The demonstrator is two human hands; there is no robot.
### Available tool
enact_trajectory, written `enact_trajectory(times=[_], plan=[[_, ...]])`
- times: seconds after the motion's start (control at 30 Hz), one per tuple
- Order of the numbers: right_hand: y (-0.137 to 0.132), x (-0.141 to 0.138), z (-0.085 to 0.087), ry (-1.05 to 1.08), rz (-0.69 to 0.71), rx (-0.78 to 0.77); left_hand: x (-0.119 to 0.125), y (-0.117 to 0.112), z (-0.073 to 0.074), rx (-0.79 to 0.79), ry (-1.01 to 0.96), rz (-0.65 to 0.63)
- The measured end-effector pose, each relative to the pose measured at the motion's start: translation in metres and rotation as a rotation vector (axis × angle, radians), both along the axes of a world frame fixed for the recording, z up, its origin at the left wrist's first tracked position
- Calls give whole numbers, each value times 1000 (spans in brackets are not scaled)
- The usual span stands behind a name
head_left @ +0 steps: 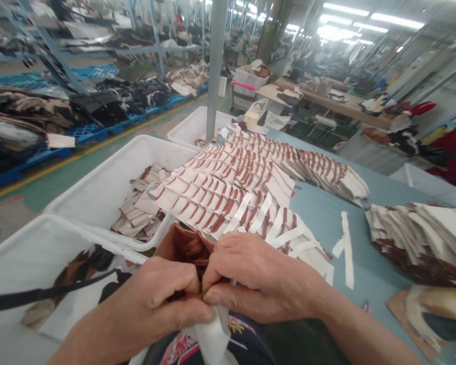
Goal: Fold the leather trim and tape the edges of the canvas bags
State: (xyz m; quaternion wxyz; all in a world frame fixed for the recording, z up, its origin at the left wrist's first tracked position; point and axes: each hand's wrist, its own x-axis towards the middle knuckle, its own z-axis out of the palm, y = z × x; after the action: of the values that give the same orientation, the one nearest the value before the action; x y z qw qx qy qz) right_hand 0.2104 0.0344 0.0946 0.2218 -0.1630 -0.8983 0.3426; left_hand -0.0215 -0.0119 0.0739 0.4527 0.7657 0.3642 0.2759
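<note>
My left hand (167, 296) and my right hand (251, 276) meet thumb to thumb in front of my body. Both are closed in a pinch on one piece, its brown edge just showing between the fingertips. White material (213, 338) hangs below the thumbs; whether it is the same piece is hidden. Just behind the hands is a brown open pouch-like piece (175, 242) with folded brown edges inside. Beyond my right hand, overlapping rows of cream pieces with brown edges (213, 190) cover the table, with several white strips (261, 213) laid across them.
White plastic bins (95, 182) stand to the left, holding cream and brown pieces. On the blue table (319, 213) at right lie a white strip (347, 248), a thick stack of pieces (418, 238) and a tape-like roll (433, 309). A grey post (215, 71) rises behind the table.
</note>
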Motion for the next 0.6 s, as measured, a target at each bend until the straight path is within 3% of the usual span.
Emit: enact_trajectory(times=[0.1,0.2,0.3,0.43,0.6], plan=[[-1,0,2,-61,19,11,0,-3,1,208,113,17],[3,-1,-1,-109,-9,33,6,-6,-2,289,168,79],[4,-1,-13,-63,-80,68,16,-10,-10,285,161,166],[4,0,-30,69,-130,19,23,-20,-19,248,66,186],[15,7,-49,141,-127,-47,3,-40,-29,138,21,299]])
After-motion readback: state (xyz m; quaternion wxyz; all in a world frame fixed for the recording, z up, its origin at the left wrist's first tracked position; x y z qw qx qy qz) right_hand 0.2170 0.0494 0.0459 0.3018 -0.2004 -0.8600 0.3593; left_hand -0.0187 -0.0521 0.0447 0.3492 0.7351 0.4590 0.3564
